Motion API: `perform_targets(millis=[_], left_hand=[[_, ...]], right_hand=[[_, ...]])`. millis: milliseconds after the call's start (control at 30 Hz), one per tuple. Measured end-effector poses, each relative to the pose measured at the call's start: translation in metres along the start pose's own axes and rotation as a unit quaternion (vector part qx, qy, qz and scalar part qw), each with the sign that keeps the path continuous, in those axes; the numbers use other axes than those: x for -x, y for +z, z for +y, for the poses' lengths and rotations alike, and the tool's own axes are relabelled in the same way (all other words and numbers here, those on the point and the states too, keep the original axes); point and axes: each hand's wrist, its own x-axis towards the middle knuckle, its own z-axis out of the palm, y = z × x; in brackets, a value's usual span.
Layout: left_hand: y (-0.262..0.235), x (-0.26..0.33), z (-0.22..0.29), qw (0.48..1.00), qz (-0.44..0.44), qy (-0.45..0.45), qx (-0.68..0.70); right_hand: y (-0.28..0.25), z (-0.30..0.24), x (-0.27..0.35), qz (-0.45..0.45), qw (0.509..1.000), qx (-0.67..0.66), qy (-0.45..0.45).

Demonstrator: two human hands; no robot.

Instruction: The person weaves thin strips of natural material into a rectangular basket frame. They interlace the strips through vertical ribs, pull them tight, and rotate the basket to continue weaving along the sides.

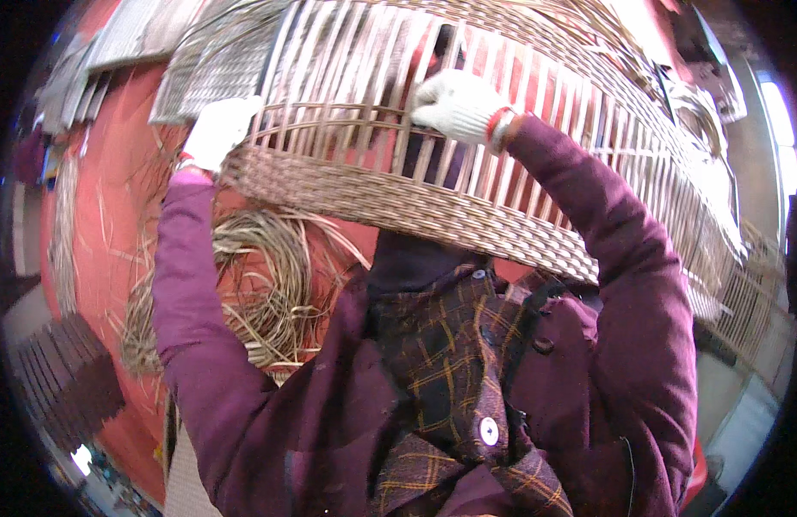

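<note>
Overhead, both gloved hands grip 1 woven wicker basket (467,138): left hand (216,131) clamps its rim, right hand (457,105) hooks the upright slats, steadying it.

A coil of loose cane strands (260,293) lies on the red floor (123,172) — woven mats (114,43) beyond, a dark slatted panel (67,379) lower left.

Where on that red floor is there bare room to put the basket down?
The barest red floor lies between the mats above and the cane coil below. Around the coil loose strands crowd it. Both gloved hands grip the basket.
</note>
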Motion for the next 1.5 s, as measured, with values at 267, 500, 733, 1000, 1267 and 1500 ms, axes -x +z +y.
perform_targets(millis=[267, 500, 733, 1000, 1267, 1500], left_hand=[[0.015, 0.002, -0.017, 0.994, -0.068, -0.074, -0.034], [0.007, -0.002, -0.015, 0.991, -0.046, 0.002, -0.124], [-0.019, -0.04, -0.017, 0.956, -0.063, -0.213, 0.19], [-0.038, -0.042, -0.029, 0.983, -0.167, 0.053, 0.047], [-0.049, -0.001, 0.047, 0.977, 0.086, -0.129, -0.148], [-0.037, 0.036, 0.044, 0.974, -0.032, -0.184, 0.125]], right_hand=[[-0.073, 0.036, 0.095, 0.093, 0.991, 0.04, 0.091], [-0.009, 0.043, 0.149, 0.132, 0.98, 0.145, 0.04], [-0.008, 0.046, 0.142, 0.133, 0.98, 0.146, 0.027], [-0.016, 0.033, 0.142, 0.113, 0.987, 0.084, 0.084], [-0.018, -0.019, 0.087, 0.126, 0.992, 0.007, -0.03], [0.043, -0.063, -0.032, 0.221, 0.957, -0.026, -0.185]])
